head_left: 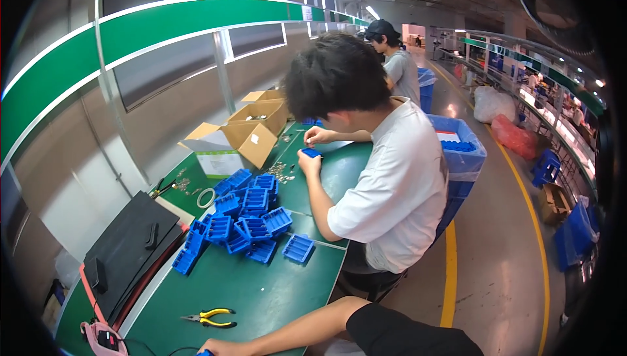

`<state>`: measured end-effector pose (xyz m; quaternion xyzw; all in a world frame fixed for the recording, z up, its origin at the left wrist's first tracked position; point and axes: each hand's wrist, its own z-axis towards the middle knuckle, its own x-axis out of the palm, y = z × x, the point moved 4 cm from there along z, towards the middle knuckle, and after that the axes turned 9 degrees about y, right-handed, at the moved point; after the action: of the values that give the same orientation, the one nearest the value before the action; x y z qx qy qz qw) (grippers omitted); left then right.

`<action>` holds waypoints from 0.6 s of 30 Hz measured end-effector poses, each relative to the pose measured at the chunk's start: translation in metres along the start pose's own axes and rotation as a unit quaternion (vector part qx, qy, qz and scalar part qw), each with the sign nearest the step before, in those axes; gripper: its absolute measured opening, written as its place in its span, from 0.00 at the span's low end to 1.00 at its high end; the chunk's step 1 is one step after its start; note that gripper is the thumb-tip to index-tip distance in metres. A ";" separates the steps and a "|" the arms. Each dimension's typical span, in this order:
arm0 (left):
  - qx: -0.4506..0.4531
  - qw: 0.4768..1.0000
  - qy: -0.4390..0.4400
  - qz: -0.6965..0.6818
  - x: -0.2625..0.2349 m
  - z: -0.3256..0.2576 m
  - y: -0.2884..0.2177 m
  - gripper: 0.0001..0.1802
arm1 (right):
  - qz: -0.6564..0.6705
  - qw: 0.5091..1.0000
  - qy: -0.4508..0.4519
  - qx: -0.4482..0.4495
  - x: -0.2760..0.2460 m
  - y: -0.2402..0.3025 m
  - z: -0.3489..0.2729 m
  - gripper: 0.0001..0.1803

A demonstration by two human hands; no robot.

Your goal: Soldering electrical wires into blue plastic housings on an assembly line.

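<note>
Only one of my arms shows. It reaches in from the lower right in a black sleeve, and my right hand (219,347) rests on the green table (274,291) at the bottom edge. Its fingers are curled around a small blue part (205,353) that is mostly cut off by the frame. Yellow-handled pliers (210,317) lie just beyond the hand. My left hand is out of view. Further along the table sits a pile of blue plastic trays (245,219).
A seated co-worker in a white shirt (392,193) handles a blue piece (311,152) at the same table; another person stands behind. Open cardboard boxes (238,139), black foam sheets (130,245), a tape roll (206,197) and a lined blue bin (460,154) are around. A yellow floor line (449,271) marks the aisle.
</note>
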<state>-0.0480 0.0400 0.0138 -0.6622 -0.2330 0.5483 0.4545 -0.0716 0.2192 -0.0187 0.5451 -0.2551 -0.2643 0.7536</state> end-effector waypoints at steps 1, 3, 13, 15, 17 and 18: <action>0.006 1.000 -0.006 0.013 0.002 0.003 0.009 0.05 | -0.119 0.992 0.016 -0.028 -0.009 -0.036 0.017 0.16; 0.028 0.990 0.027 0.134 -0.006 -0.004 0.017 0.16 | -0.096 0.995 0.022 -0.026 -0.008 -0.016 0.010 0.13; 0.066 0.986 -0.022 -0.152 0.010 0.007 -0.006 0.10 | 0.003 0.994 -0.036 0.106 -0.018 0.007 0.000 0.17; 0.070 0.979 -0.023 -0.191 0.008 0.003 -0.010 0.10 | -0.018 0.994 -0.024 0.108 -0.018 0.007 0.003 0.17; 0.080 0.980 -0.019 -0.182 0.006 0.003 -0.012 0.10 | -0.004 0.992 -0.016 0.122 -0.017 0.008 0.005 0.16; 0.091 0.985 -0.021 -0.147 0.005 0.002 -0.010 0.10 | 0.004 0.992 -0.012 0.122 -0.017 0.006 0.005 0.17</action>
<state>-0.0464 0.0498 0.0198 -0.5648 -0.2867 0.5083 0.5836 -0.0864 0.2286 -0.0130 0.6288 -0.2966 -0.2344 0.6795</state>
